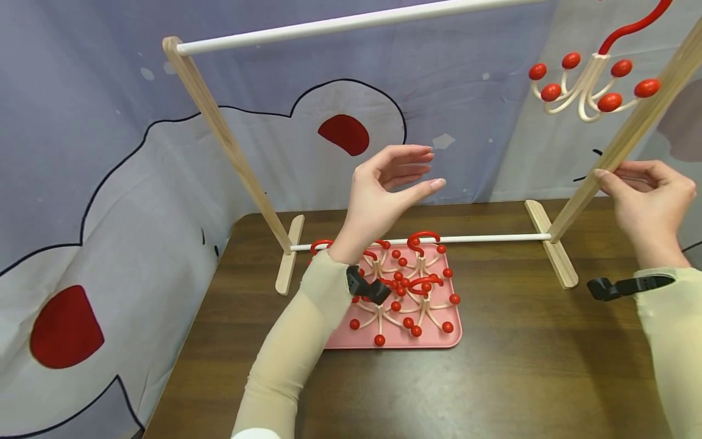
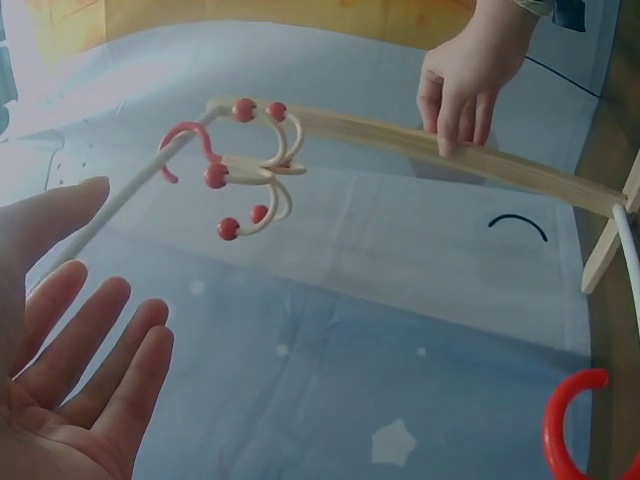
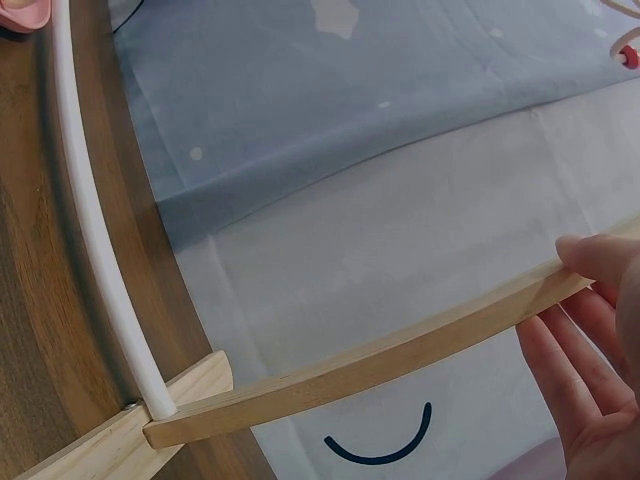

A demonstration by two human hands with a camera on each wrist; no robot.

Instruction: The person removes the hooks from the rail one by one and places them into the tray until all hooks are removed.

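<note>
My left hand is raised in the air over the pink tray, fingers extended and thumb apart, holding nothing. My right hand pinches the right wooden upright of a rack between thumb and fingers; the right wrist view shows this hand on the slat. A hook-shaped hanger with a red hook and cream arms tipped with red balls hangs near that upright. In the left wrist view its red hook goes over the white top rod.
Several similar hangers lie on the tray, partly hidden by my left forearm. The rack's left upright, lower white rod and wooden feet stand on the brown table. A patterned cloth hangs behind.
</note>
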